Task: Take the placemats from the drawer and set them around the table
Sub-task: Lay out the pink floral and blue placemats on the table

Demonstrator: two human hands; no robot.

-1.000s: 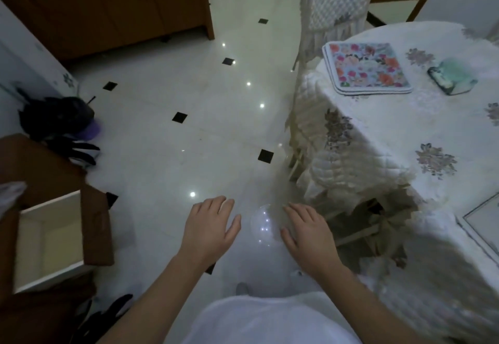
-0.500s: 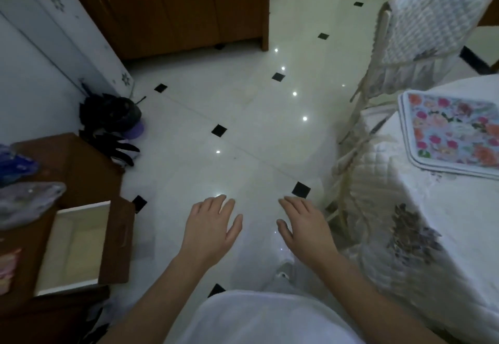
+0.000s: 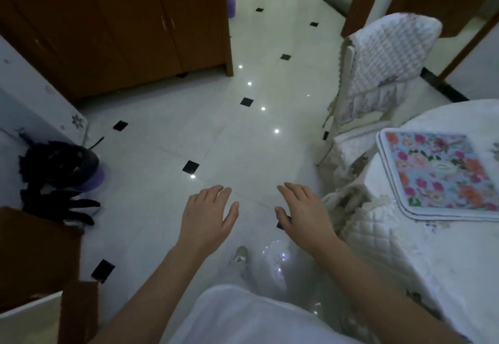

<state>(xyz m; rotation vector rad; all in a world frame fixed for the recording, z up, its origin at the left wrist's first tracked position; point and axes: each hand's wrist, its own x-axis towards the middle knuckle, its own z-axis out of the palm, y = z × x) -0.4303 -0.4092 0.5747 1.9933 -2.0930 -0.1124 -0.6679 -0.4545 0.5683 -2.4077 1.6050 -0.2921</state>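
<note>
A stack of floral placemats [image 3: 442, 176] with white borders lies on the white quilted tablecloth of the table [image 3: 405, 249] at the right. My left hand [image 3: 206, 215] and my right hand [image 3: 303, 214] hover side by side over the floor, palms down, fingers relaxed, holding nothing. The open drawer [image 3: 78, 314] shows only at the bottom left corner, with its brown front and a strip of pale inside.
A chair with a quilted white cover [image 3: 378, 73] stands at the table's far side. Brown cabinets [image 3: 121, 25] line the back left. A black bag and dark gloves [image 3: 59, 179] lie on the white tiled floor [image 3: 216, 133] at the left.
The view has swung left and forward: the table and placemats slid toward the right edge, the drawer dropped to the bottom left corner. Both hands stay empty and spread.
</note>
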